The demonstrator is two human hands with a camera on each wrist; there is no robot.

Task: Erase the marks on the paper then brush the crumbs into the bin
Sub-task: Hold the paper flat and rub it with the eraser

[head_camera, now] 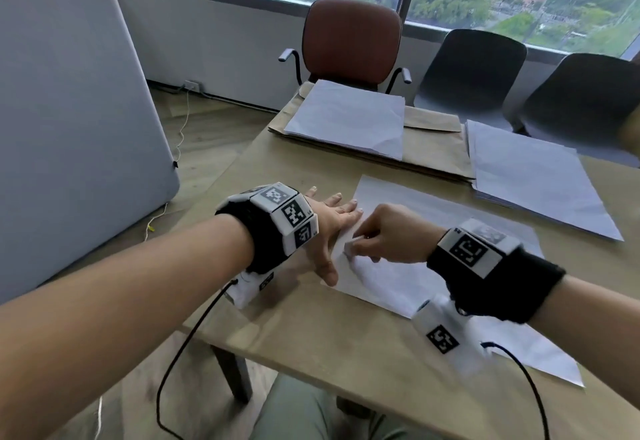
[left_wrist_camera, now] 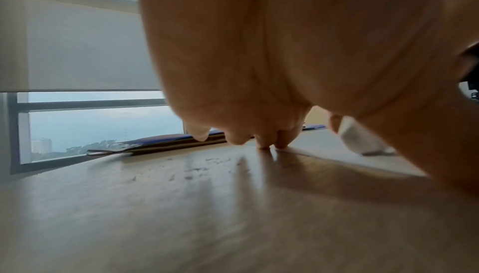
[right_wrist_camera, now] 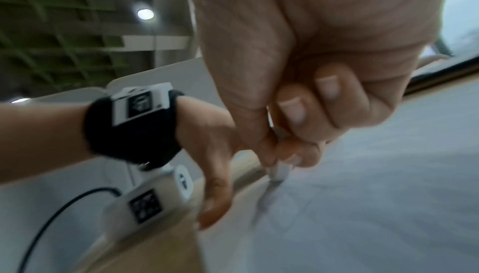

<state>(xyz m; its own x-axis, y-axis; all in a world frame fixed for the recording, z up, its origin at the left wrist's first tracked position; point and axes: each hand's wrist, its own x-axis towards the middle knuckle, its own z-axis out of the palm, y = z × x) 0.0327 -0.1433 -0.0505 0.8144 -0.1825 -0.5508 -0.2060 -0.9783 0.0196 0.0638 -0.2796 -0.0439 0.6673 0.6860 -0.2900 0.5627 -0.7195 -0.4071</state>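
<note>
A white sheet of paper [head_camera: 415, 266] lies on the wooden table [head_camera: 329, 346] in front of me. My left hand [head_camera: 332, 221] lies flat with straight fingers, pressing the paper's left edge down; its fingertips [left_wrist_camera: 267, 144] touch the surface. My right hand [head_camera: 377, 238] pinches a small white eraser [head_camera: 349, 247] and holds it against the paper near the left edge. In the right wrist view the eraser [right_wrist_camera: 278, 172] sticks out between thumb and fingers, touching the paper [right_wrist_camera: 376, 195]. No bin is in view.
A stack of white sheets on brown envelopes [head_camera: 349, 117] lies at the table's far end. Another paper stack [head_camera: 533, 176] sits at the far right. A brown chair [head_camera: 349, 41] and two black chairs [head_camera: 474, 72] stand behind the table. A grey partition [head_camera: 69, 110] is at the left.
</note>
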